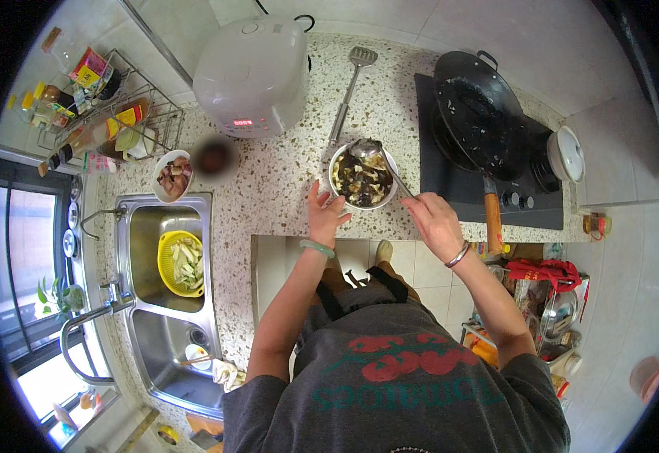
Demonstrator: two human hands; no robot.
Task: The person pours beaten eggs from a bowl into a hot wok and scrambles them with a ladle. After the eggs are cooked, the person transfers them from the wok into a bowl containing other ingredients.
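Note:
A white bowl of food stands near the counter's front edge, filled with dark pieces mixed with pale yellow ones. My right hand is closed round the handle of a metal spoon, whose head rests on the food at the bowl's far side. Beside the bowl's near left rim is my left hand, fingers spread and holding nothing. Its fingertips are close to the rim; whether they touch it I cannot tell. A slotted metal spatula lies on the counter behind the bowl.
A black wok with a wooden handle sits on the dark cooktop at right, beside a small lidded pot. To the left are a rice cooker, a bowl of meat and a double sink holding a yellow colander.

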